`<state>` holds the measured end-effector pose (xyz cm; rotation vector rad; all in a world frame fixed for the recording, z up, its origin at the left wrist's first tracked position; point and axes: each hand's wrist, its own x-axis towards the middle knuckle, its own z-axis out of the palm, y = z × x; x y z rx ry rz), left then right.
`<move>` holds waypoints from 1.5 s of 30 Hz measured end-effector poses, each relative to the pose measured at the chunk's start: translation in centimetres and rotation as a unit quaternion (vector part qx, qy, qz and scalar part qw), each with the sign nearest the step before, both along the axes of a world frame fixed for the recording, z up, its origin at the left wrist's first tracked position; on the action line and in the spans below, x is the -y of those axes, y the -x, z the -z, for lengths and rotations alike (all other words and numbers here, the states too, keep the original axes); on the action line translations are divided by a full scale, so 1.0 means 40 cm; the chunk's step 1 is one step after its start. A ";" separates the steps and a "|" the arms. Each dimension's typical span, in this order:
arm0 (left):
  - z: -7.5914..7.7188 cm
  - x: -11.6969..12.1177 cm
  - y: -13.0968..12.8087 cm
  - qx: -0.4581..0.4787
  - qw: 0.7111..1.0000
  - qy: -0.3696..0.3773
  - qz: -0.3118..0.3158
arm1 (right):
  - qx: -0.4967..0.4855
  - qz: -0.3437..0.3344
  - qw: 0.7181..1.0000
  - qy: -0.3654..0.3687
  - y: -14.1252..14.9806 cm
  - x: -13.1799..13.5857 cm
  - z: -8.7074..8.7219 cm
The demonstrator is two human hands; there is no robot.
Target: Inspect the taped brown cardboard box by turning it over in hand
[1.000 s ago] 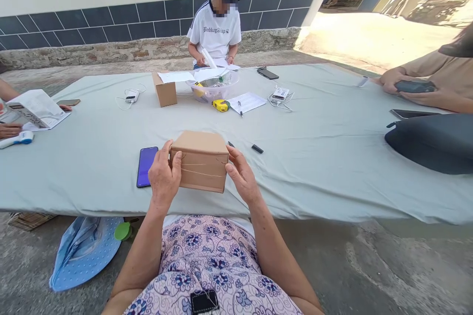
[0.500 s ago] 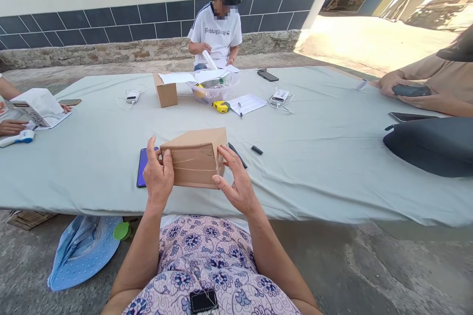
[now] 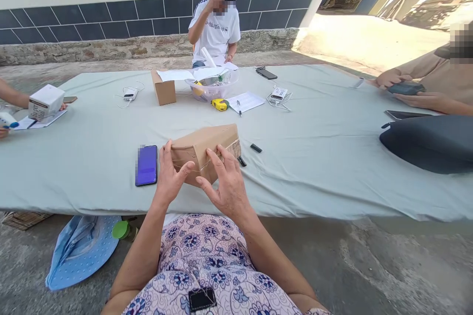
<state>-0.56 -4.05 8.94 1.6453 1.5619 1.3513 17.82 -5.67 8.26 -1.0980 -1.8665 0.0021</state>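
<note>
Between my hands, tilted and turned, is a brown cardboard box (image 3: pixel 216 139) with clear tape along its right side. My left hand (image 3: pixel 170 177) grips its left side, thumb across the front face. Fingers of my right hand (image 3: pixel 227 184) press on the taped side, with the thumb near the front lower edge. A phone with a blue-purple screen (image 3: pixel 147 166) lies just left of my left hand. Behind the box, the end of a black pen-like object (image 3: pixel 242 161) shows; the rest is hidden. A short black cap-like piece (image 3: pixel 256 148) lies nearby.
Further back are another cardboard box (image 3: pixel 165 92), a plastic basin (image 3: pixel 210 92) with papers, a yellow tape measure (image 3: pixel 220 104) and a pen on a sheet (image 3: pixel 247 102). A black bag (image 3: pixel 428 143) lies right. People sit at the far side, left and right.
The box has been turned so its taped right side now shows more. My right hand has shifted onto that side. The person opposite has raised a hand to the head.
</note>
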 end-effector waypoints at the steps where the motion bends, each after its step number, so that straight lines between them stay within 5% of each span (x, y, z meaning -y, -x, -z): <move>1: 0.001 -0.001 0.001 0.007 1.000 0.004 0.000 | 0.002 -0.001 1.000 0.000 0.005 -0.001 0.004; 22: 0.003 -0.011 -0.001 0.079 0.996 0.027 -0.011 | 0.069 0.014 0.997 0.012 0.039 -0.003 0.013; 31: 0.019 -0.028 0.030 0.146 0.989 -0.020 -0.025 | 0.075 -0.123 0.988 0.051 -0.030 -0.021 0.007; 34: 0.014 -0.025 0.032 0.110 0.992 -0.069 0.001 | 0.031 -0.142 0.989 0.034 -0.072 -0.028 -0.011; 38: 0.009 -0.010 0.015 -0.029 0.984 -0.174 0.020 | -0.084 -0.054 0.995 -0.014 -0.099 -0.021 -0.040; 42: 0.004 0.007 -0.006 -0.198 0.938 -0.282 0.025 | -0.070 -0.018 0.996 -0.046 -0.087 -0.008 -0.048; 45: -0.004 0.015 -0.007 -0.238 0.918 -0.314 0.048 | -0.044 -0.007 0.998 -0.037 -0.078 -0.006 -0.038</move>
